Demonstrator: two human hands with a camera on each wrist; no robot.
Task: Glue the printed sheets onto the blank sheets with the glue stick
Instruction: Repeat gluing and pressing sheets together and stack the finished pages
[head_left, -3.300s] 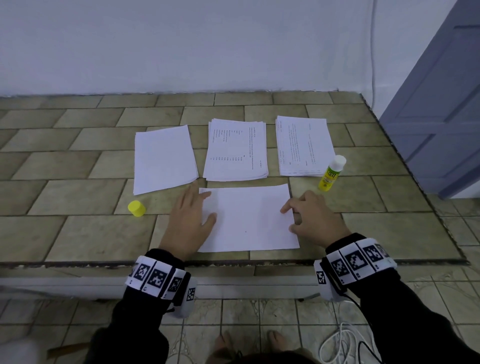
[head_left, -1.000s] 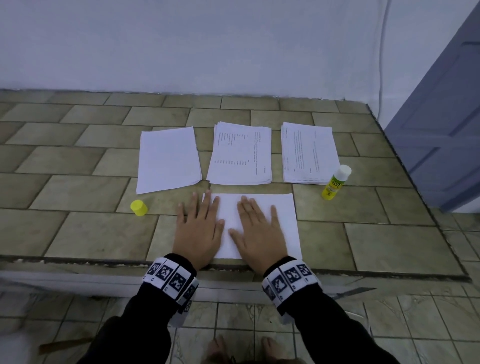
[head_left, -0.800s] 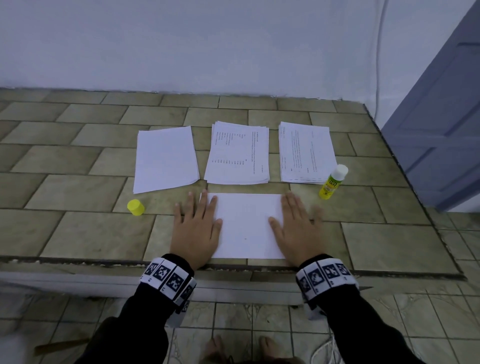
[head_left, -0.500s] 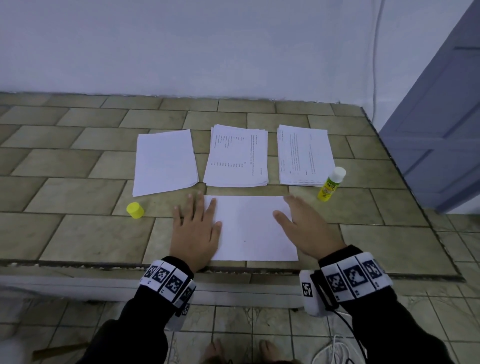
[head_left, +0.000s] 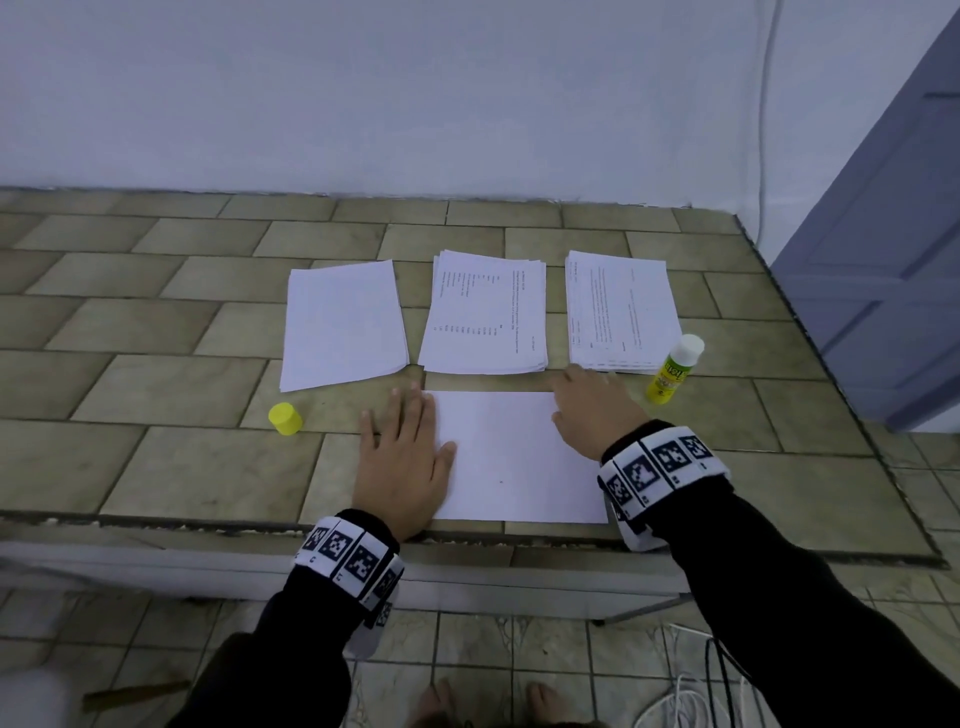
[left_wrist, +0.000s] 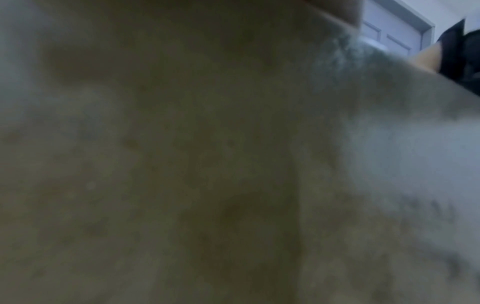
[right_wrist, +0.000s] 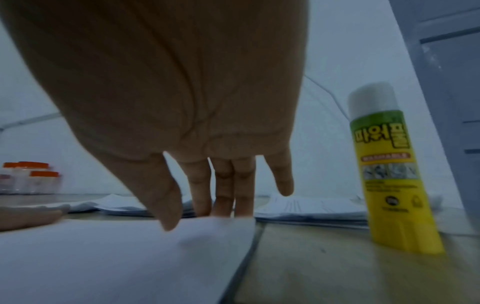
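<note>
The left hand (head_left: 402, 467) is lying flat with its fingers (head_left: 400, 410) straight and slightly spread, pressing the left edge of the white sheet (head_left: 511, 457) that is sitting at the near edge of the tiled tabletop (head_left: 156, 457); the left wrist view is too dark and blurred to add anything. The right hand (head_left: 592, 415) is hovering over the sheet's far right corner with its fingers (right_wrist: 223, 185) straight, close together and holding nothing, their tips reaching toward the right printed stack (head_left: 621, 312). The glue stick (head_left: 674, 370) is standing uncapped and upright just right of that hand, close beside the stack's near corner, while its yellow cap (head_left: 284, 419) is sitting well apart on the left. The blank stack (head_left: 343, 325) and the middle printed stack (head_left: 485, 314) are lying along the far side. The likeliest mishap seems to be the right hand or its sleeve brushing the glue stick as it is reaching past, tipping it so the exposed glue smears the printed pages or the tabletop. If the left hand is easing off too early, the pressed sheet may be sliding toward the tabletop's edge or peeling where the glue is still wet. Lifting from the loose stack with flat fingers could also be dragging two pages at once. Left uncapped, the glue is probably drying.
</note>
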